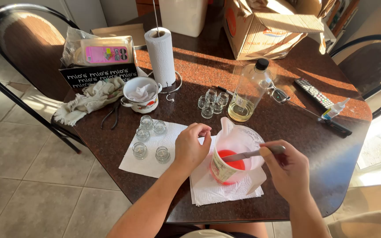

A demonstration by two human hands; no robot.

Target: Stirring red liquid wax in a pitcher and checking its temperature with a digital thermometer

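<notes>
While sunlight crosses the table (287, 132), head view:
Right hand (287, 169): grasps a knife (243, 154), blade inside the jug.
Jug (234, 152): red liquid, standing on paper towel (217, 191).
Left hand (190, 147): fingers pinched, holding nothing visible, beside the jug.
Small jars (148, 139): just left.

— Where's the light from?
— Low, hard sun from beyond the right hand (287, 169), warm and orange across the table (331, 154).
— Shadows?
— Long ones falling leftward; the bottle (250, 94) above the hands casts a glowing streak, and the chair (18, 48) far left of the left hand (190, 147) stays dim.
— Glare?
— The window patch right of the right hand is blown out white.
— Sharpness?
— Crisp centrally; edges bow outward slightly.
</notes>
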